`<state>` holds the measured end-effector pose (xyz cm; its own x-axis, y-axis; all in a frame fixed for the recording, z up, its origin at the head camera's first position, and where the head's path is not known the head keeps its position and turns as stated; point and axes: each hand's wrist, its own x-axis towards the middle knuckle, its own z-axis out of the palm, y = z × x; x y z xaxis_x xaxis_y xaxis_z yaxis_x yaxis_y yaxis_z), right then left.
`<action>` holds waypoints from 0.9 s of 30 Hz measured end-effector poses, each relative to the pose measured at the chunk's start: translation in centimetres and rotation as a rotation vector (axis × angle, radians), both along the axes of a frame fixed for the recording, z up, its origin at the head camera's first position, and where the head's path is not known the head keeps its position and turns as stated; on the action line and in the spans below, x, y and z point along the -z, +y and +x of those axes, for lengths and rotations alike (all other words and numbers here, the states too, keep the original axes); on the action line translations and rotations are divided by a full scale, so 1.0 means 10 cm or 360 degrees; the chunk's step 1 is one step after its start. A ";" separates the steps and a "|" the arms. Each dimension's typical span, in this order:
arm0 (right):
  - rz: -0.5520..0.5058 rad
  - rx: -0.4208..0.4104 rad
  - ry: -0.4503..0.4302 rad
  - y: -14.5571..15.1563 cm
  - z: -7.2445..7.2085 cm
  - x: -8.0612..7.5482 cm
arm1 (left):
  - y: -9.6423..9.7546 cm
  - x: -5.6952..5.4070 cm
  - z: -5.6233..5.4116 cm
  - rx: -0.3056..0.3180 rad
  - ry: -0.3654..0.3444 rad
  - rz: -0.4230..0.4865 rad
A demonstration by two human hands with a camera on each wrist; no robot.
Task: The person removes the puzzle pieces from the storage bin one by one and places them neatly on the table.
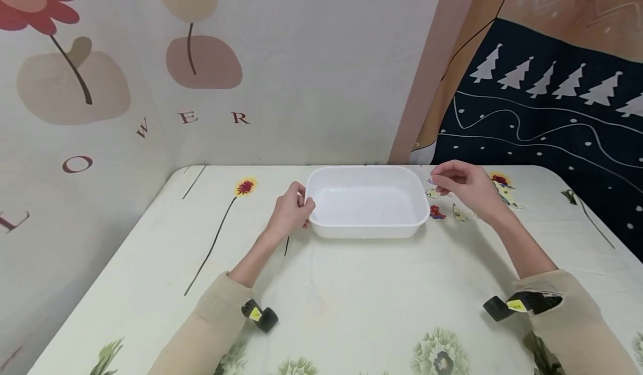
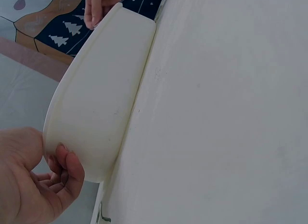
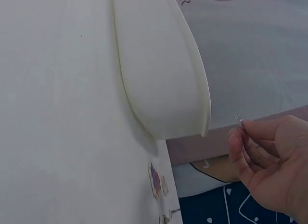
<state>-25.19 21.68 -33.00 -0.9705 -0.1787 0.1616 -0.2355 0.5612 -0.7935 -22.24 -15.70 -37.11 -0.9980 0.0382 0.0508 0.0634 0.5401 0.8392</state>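
Note:
A white plastic tub [image 1: 372, 232], rectangular with rounded corners, stands upright on the table with nothing visible inside. My left hand [image 1: 291, 210] grips its left rim, with curled fingers against the outer wall in the left wrist view. To the right of the tub, above the table, my right hand [image 1: 464, 188] pinches a small thin flat piece [image 3: 239, 120] between thumb and fingertips; it looks pale with some purple. Below this hand lie several small flat colourful pieces, among them a red one [image 1: 437, 212] and a pale yellow one [image 1: 459, 213].
More small colourful pieces [image 1: 507, 191] lie behind the right hand. The table [image 1: 331, 291] wears a pale cloth printed with flowers. Behind it hang a light printed curtain [image 1: 311, 85] and a dark cloth with white trees [image 1: 542, 118].

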 end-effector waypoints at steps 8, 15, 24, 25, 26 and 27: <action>0.0021 0.0106 -0.0023 0.28 0.07 0.03 | 0.00 0.00 0.00 0.0003 0.0004 -0.0008; 0.0114 0.0223 -0.0139 0.54 0.10 0.07 | 0.00 -0.02 0.00 0.0004 0.0009 -0.0012; 0.0254 0.0245 -0.0245 0.84 0.07 0.19 | 0.00 -0.03 0.02 -0.0002 0.0002 -0.0010; 0.0256 0.0234 -0.0253 0.87 0.07 0.21 | 0.00 -0.02 0.02 -0.0005 -0.0001 -0.0010; 0.0269 0.0231 -0.0266 0.90 0.08 0.22 | 0.00 -0.02 0.01 -0.0007 -0.0004 -0.0008; 0.0282 0.0235 -0.0279 0.92 0.08 0.24 | 0.00 -0.02 0.01 -0.0010 -0.0005 -0.0006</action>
